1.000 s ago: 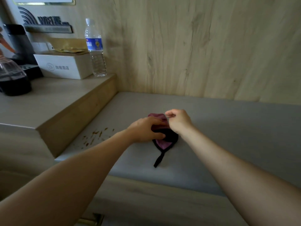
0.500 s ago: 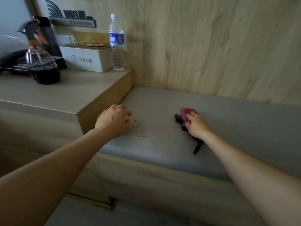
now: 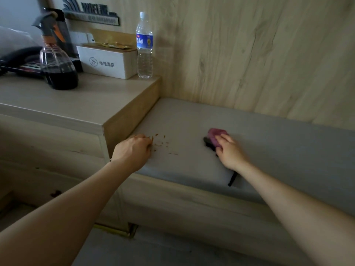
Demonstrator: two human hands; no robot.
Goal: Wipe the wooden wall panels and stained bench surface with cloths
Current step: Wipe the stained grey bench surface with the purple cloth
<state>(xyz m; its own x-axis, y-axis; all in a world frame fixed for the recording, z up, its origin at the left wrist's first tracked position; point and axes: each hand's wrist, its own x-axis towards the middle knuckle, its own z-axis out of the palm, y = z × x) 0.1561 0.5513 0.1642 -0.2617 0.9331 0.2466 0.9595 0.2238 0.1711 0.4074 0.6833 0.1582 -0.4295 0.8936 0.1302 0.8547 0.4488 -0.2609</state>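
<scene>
Your right hand point(image 3: 229, 150) lies on the purple cloth point(image 3: 216, 136), fingers laid over it and lightly curled, pressing it to the grey bench surface point(image 3: 288, 150); a dark cloth edge or strap point(image 3: 232, 178) trails out under your wrist toward the front edge. Your left hand point(image 3: 132, 150) sits at the bench's left end, fingers curled under so you cannot tell whether they pinch anything, just beside the brown stain specks point(image 3: 162, 144). Risks: the cloth is well apart from the specks, so a short stroke would miss them; a dry, hard drag could smear the marks across the grey padding rather than lift them; the trailing strap could snag or flick debris off the front edge; your left hand resting by the specks could pick them up and carry them to the wooden wall panel point(image 3: 249, 54). Count: two hands, one bundle of cloth in view, one scatter of roughly a dozen specks, one water bottle point(image 3: 144, 47), one spray bottle point(image 3: 55, 60) with dark liquid, one white box point(image 3: 107, 62) on the side ledge point(image 3: 76, 100).
</scene>
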